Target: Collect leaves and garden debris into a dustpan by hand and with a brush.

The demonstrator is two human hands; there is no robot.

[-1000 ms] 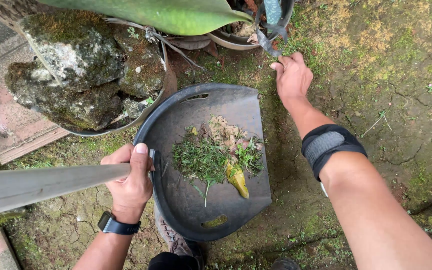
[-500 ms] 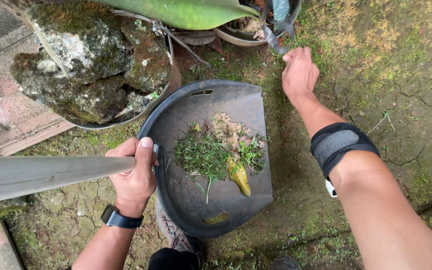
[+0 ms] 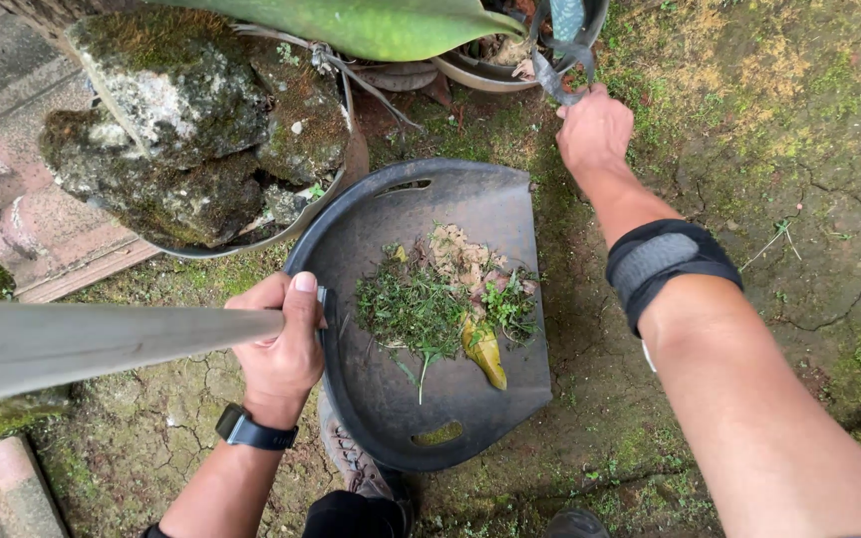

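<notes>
1. Mossy, cracked ground (image 3: 749, 130) fills our view, damp earth with green patches, and pink paving bricks (image 3: 22, 229) along the left edge.
2. Largest on it is the mossy rock (image 3: 191, 139) sitting in a shallow pot at far left, with a broad green leaf (image 3: 391, 25) arching over the far edge.
3. Next comes our dark grey dustpan (image 3: 381, 408), lying on the ground in the middle, its open mouth toward the right. It holds green weeds (image 3: 411, 309), some dry brown scraps and a yellow leaf (image 3: 485, 349).
4. Our left hand (image 3: 281, 349) is clenched around the dustpan's long grey handle (image 3: 82, 344) at the pan's left rim, as it was a second ago; the pan has not shifted against the ground.
5. Our right hand (image 3: 595, 130), with a black wrist brace (image 3: 665, 264) on the forearm, has moved farther from us over the last second. A second ago it hovered over bare ground just beyond the pan; now its fingers are closed on a thin grey strip of plant matter (image 3: 555, 75) hanging at the rim of the far pot (image 3: 470, 75).
6. We judge from this that the pulling has begun at the pot, while the gathered clippings wait in the pan near us.
</notes>
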